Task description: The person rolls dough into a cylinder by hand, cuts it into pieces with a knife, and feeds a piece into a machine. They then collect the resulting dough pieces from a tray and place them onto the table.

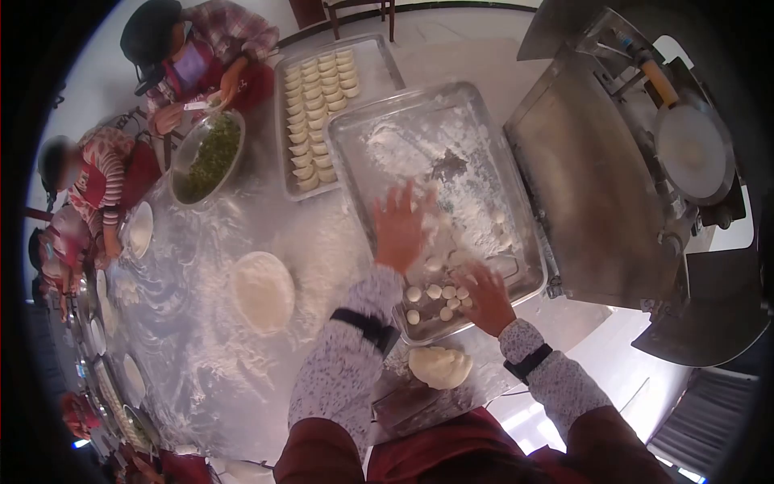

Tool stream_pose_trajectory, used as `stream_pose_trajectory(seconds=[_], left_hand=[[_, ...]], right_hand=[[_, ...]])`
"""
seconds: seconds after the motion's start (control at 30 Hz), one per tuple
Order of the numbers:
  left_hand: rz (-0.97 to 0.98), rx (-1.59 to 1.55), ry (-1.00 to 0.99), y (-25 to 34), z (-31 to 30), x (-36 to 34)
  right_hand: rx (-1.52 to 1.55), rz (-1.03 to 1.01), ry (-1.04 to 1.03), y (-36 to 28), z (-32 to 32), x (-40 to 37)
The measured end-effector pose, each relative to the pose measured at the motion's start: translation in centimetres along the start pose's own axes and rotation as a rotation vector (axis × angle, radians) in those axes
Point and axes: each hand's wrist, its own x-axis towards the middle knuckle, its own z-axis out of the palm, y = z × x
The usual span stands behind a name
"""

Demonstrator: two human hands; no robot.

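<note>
Over the floured metal tray (pixel 347 149), my left hand (pixel 399 230) is spread with its fingers apart, holding nothing. My right hand (pixel 484 298) is open too, its fingers at the edge of a group of small round dough pieces (pixel 447 293) in the tray's near end. Loose white flour (pixel 476 214) covers much of the tray's middle and far part. A large lump of dough (pixel 440 367) sits on the table just below the tray's near edge. Both hands are slightly blurred.
A second tray (pixel 371 60) holds rows of dumplings (pixel 310 121). Left are a bowl of green filling (pixel 211 157) and a round floury plate (pixel 263 292). Several people work along the left side. A large metal machine (pixel 588 177) stands right of the tray.
</note>
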Motion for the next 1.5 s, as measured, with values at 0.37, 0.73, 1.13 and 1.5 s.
stream_pose_trajectory(seconds=[0.37,0.73,1.13,1.5], left_hand=[[0.455,-0.275,-0.370,6.3,-1.1,-8.9],[0.049,-0.151,-0.180,2.8,-0.2,-4.3],[0.397,-0.303,-0.416,12.8,5.8,-3.8],[-0.123,-0.139,0.180,1.9,1.6,-5.2]], right_hand=[[0.074,0.198,0.300,6.1,-1.6,2.3],[0.045,0.452,0.328,5.0,0.2,0.3],[0.446,0.354,0.440,5.4,-1.3,-4.7],[0.022,-0.020,-0.153,-3.6,0.5,-0.9]])
